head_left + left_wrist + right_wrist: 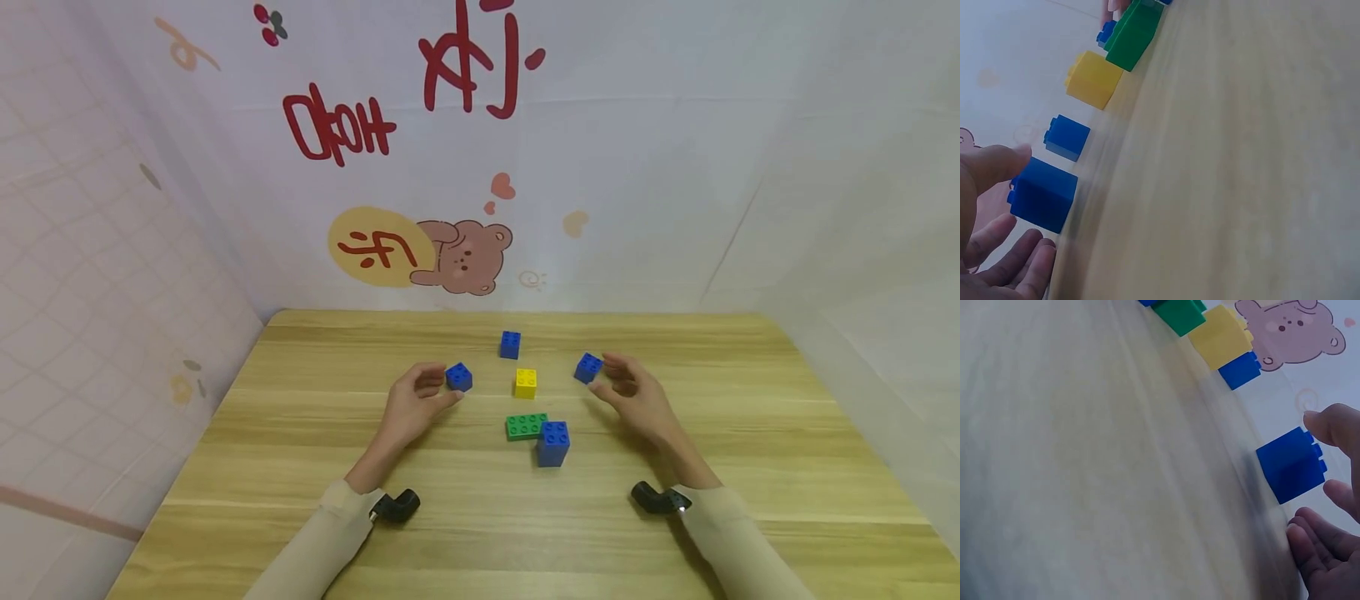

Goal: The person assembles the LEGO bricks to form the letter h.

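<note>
On the left, a blue building block (459, 377) sits between the thumb and fingers of my left hand (414, 408). In the left wrist view the thumb reaches the block's upper edge, and the fingers stay loosely bent below it; whether the thumb touches I cannot tell. My right hand (636, 398) curves loosely around another blue block (588, 367). The right wrist view shows a gap between that block and the lower fingers (1319, 544). Between the hands stands a yellow block (526, 383), with a third small blue block (511, 344) behind it.
Nearer the front lies a long green block (527, 426), with a taller blue block (553, 443) close against its right end. All rest on a wooden table (480, 533). A printed white cloth (645, 167) hangs behind the table's back edge.
</note>
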### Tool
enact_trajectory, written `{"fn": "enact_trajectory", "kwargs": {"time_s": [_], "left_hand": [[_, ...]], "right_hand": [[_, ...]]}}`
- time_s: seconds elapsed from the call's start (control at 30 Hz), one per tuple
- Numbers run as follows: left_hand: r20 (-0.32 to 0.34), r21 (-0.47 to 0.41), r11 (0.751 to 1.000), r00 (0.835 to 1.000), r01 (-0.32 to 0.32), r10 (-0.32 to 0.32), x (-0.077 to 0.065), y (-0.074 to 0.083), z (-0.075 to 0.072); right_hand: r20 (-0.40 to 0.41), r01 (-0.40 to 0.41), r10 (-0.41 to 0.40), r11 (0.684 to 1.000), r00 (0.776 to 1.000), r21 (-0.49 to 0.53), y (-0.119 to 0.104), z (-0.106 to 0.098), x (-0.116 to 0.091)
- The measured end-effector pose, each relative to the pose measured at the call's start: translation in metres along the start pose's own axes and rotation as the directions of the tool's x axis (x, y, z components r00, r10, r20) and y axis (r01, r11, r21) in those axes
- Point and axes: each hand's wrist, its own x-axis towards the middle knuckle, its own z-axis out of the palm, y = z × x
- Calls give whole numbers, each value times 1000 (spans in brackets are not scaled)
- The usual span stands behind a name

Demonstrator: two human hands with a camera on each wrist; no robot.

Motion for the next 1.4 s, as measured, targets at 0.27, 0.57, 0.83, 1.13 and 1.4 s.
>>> {"fn": "enact_trajectory", "kwargs": {"time_s": [0.27,0.57,0.83,1.13,1.4], "left_hand": [[-14,-15,999,999,-43,43,7,-3,7],[-11,-3,998,998,-60,60,11,-5,12],[-19,22,997,998,-67,68,11,-6,9],[-8,30,998,998,-61,62,8,-4,8],[22,56,997,999,-43,42,3,-2,8]], "right_hand": [[-10,-35,35,999,999,-18,4,4,7],[-38,-20,18,998,999,-61,1,12,14],[-64,-33,30,998,998,-52,2,16,12],[-45,-28,26,998,999,-64,3,16,7],[-15,-18,16,996,1000,-93,0,16,0]]}}
